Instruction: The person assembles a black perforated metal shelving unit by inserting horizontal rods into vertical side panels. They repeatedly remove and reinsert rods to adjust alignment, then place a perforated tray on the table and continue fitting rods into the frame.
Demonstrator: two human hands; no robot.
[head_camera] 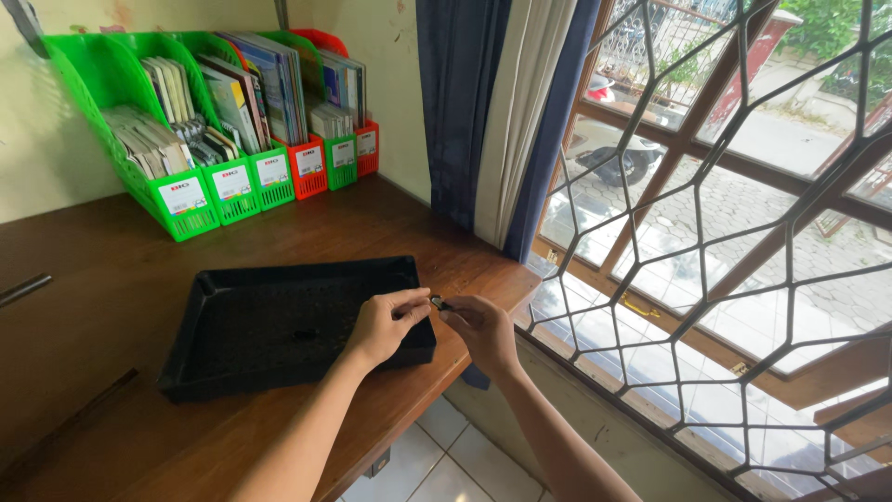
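Your two forearms reach up from the lower edge of the view and meet just past the front right corner of the bench [121, 307]. Your left hand [383, 325] rests over the near right rim of the black tray [200, 321], its fingers curled in a pinch. Your right hand [483, 330] sits just beside it, off the bench edge and above the tiled floor [446, 465], fingers pinched as well. Between the two sets of fingertips you grip a small dark object [438, 302]; it is too small to tell what it is, and both hands touch it.

The tray lies flat on the wooden bench, shallow and rectangular, with a tiny dark piece [304, 333] lying on its floor near the middle. Nothing stands between your hands and the tray.

To your right, a window with a metal grille [743, 232] of hexagonal bars runs close beside your right arm, and its wooden sill sits just past your right wrist. Further back, a dark blue curtain [460, 102] with a pale lining hangs at the window's edge. Along the far wall, a row of green and red file holders [232, 177], packed with books and papers, stands on the bench, well apart from the tray.
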